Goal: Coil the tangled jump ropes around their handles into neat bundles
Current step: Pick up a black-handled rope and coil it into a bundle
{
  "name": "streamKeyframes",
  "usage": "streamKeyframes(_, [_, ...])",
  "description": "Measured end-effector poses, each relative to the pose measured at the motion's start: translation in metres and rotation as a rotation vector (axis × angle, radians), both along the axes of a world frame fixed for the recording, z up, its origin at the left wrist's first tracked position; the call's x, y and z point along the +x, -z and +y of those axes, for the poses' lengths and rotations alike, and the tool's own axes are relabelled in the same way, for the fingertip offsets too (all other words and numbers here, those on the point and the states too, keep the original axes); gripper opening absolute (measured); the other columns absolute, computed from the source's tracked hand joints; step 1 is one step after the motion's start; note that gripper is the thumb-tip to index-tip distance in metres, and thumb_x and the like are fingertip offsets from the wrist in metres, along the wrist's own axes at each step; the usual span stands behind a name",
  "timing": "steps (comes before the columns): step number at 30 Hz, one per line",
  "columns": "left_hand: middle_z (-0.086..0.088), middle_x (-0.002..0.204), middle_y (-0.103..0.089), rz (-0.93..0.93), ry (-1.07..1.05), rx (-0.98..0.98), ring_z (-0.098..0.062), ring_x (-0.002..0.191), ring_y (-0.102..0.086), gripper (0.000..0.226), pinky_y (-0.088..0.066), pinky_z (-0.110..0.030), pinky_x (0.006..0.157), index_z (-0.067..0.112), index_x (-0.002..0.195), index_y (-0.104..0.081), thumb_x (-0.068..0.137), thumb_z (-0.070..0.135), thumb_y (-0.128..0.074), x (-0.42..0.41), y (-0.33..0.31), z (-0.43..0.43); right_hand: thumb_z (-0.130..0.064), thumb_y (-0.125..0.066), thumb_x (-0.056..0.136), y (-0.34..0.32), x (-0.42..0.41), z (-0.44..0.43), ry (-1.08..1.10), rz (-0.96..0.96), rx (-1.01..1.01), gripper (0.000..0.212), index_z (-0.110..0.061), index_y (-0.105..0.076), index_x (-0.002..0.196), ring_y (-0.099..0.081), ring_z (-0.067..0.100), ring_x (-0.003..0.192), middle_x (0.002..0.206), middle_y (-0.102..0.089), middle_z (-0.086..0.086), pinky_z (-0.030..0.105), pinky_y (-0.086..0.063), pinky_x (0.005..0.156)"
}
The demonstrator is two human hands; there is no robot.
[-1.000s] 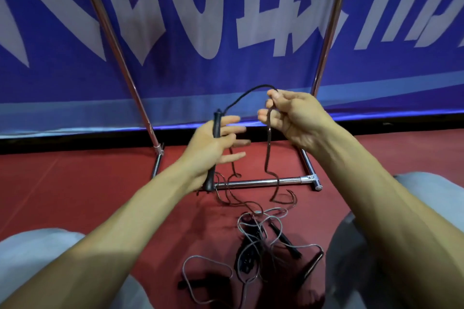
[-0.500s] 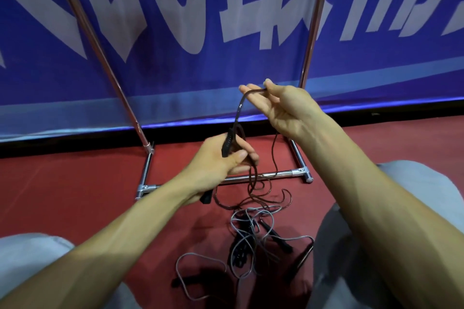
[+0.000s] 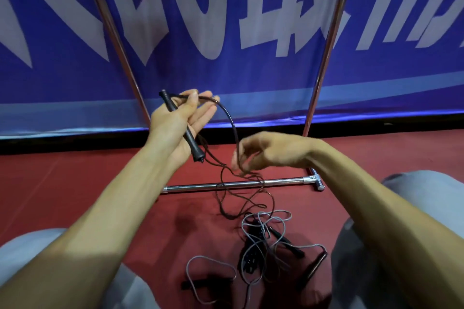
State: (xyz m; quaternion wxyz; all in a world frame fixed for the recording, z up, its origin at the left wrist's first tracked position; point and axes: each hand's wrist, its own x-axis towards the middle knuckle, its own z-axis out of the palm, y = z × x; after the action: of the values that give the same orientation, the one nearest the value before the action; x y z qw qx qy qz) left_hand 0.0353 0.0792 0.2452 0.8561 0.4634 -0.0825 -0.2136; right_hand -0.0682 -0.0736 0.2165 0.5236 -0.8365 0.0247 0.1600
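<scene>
My left hand (image 3: pixel 182 120) is raised, palm up, and holds a black jump-rope handle (image 3: pixel 180 125) that lies slanted across the palm, with the thumb pressing the dark rope against its top end. The dark rope (image 3: pixel 227 114) arcs from there down to my right hand (image 3: pixel 266 152), whose curled fingers pinch it lower down. Below that hand the rope drops in loose loops onto the red floor. A tangle of grey rope (image 3: pixel 261 238) and black handles (image 3: pixel 315 266) lies on the floor between my knees.
A chrome stand's crossbar (image 3: pixel 276 182) lies on the red floor just behind the tangle, with two slanted chrome poles (image 3: pixel 324 57) rising in front of a blue banner (image 3: pixel 226 20). My knees in light grey trousers (image 3: pixel 401 233) flank the rope pile.
My left hand rose and turned palm up, tipping the handle to a slant. My right hand dropped from above the handle to a spot lower and to the right, drawing the rope down.
</scene>
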Motion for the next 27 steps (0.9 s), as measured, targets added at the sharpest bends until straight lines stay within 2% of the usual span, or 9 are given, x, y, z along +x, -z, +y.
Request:
streamKeyframes(3, [-0.013,0.087,-0.073,0.035,-0.047,-0.054,-0.028,0.086,-0.074,0.01,-0.059,-0.028,0.07,0.004,0.089,-0.058,0.097,0.003,-0.052,0.007,-0.003,0.005,-0.008,-0.064,0.088,0.007,0.0,0.004,-0.152,0.054,-0.23,0.005,-0.012,-0.063,0.089,-0.056,0.009,0.078,0.086,-0.064,0.0,0.027,-0.046,0.079])
streamKeyframes(5, [-0.013,0.087,-0.073,0.049,-0.082,-0.054,-0.027,0.087,-0.074,0.01,-0.059,-0.029,0.071,0.004,0.089,-0.058,0.097,0.003,-0.052,0.011,-0.005,0.006,-0.01,-0.062,0.089,0.015,0.003,0.001,-0.07,-0.018,-0.401,0.005,-0.011,-0.062,0.084,-0.061,0.016,0.078,0.085,-0.069,0.008,0.034,-0.051,0.081])
streamKeyframes(7, [-0.014,0.09,-0.073,0.072,-0.121,-0.046,-0.026,0.085,-0.074,0.01,-0.059,-0.029,0.071,0.005,0.088,-0.058,0.097,0.004,-0.053,0.015,-0.005,0.009,-0.006,-0.057,0.09,0.016,0.006,-0.001,0.121,-0.151,-0.508,0.013,-0.012,-0.057,0.079,-0.066,0.019,0.079,0.084,-0.071,0.008,0.029,-0.053,0.077])
streamKeyframes(9, [-0.014,0.093,-0.072,0.098,-0.142,-0.048,-0.023,0.083,-0.074,0.009,-0.059,-0.029,0.07,0.005,0.089,-0.057,0.098,0.005,-0.053,0.019,-0.004,0.01,0.001,-0.049,0.092,0.011,0.007,-0.004,0.348,-0.248,-0.348,0.018,-0.009,-0.054,0.079,-0.067,0.015,0.072,0.08,-0.067,0.008,0.017,-0.051,0.063])
streamKeyframes(10, [-0.015,0.095,-0.072,0.104,-0.14,-0.044,-0.023,0.083,-0.074,0.008,-0.06,-0.029,0.07,0.005,0.091,-0.056,0.098,0.005,-0.052,0.02,-0.002,0.011,0.001,-0.047,0.093,0.009,0.006,-0.006,0.434,-0.285,-0.257,0.018,-0.008,-0.055,0.081,-0.067,0.012,0.07,0.079,-0.067,0.009,0.018,-0.052,0.061])
streamKeyframes(13, [-0.016,0.097,-0.071,0.079,-0.056,-0.006,-0.023,0.084,-0.074,0.008,-0.06,-0.029,0.071,0.003,0.096,-0.056,0.099,0.009,-0.051,0.016,0.001,0.009,-0.003,-0.042,0.097,-0.001,0.003,-0.012,0.563,-0.37,-0.004,0.022,-0.013,-0.055,0.083,-0.072,0.023,0.081,0.078,-0.068,0.011,0.038,-0.057,0.067])
streamKeyframes(18, [-0.02,0.105,-0.07,-0.031,0.219,0.188,-0.026,0.093,-0.073,0.022,-0.06,-0.032,0.078,-0.002,0.118,-0.056,0.1,0.008,-0.047,0.0,0.011,-0.003,0.001,-0.032,0.101,-0.024,-0.006,-0.016,0.689,-0.472,0.37,0.026,-0.011,-0.049,0.085,-0.071,0.022,0.071,0.073,-0.058,0.008,0.04,-0.058,0.067])
streamKeyframes(23, [-0.007,0.116,-0.07,-0.478,0.591,0.605,-0.012,0.104,-0.064,0.025,-0.05,-0.027,0.091,0.016,0.115,-0.064,0.097,0.003,-0.052,-0.031,0.033,-0.017,-0.001,-0.031,0.102,-0.035,-0.009,-0.019,0.791,-0.494,0.769,0.022,-0.005,-0.048,0.088,-0.072,0.027,0.069,0.078,-0.056,0.012,0.041,-0.061,0.067])
streamKeyframes(27, [-0.005,0.106,-0.073,-0.755,0.76,0.723,-0.009,0.098,-0.066,0.02,-0.049,-0.02,0.089,0.01,0.107,-0.067,0.096,0.001,-0.053,-0.049,0.042,-0.021,0.004,-0.029,0.101,-0.046,-0.01,-0.024,0.822,-0.513,1.072,0.015,0.0,-0.043,0.099,-0.071,0.032,0.069,0.091,-0.056,0.02,0.039,-0.06,0.062])
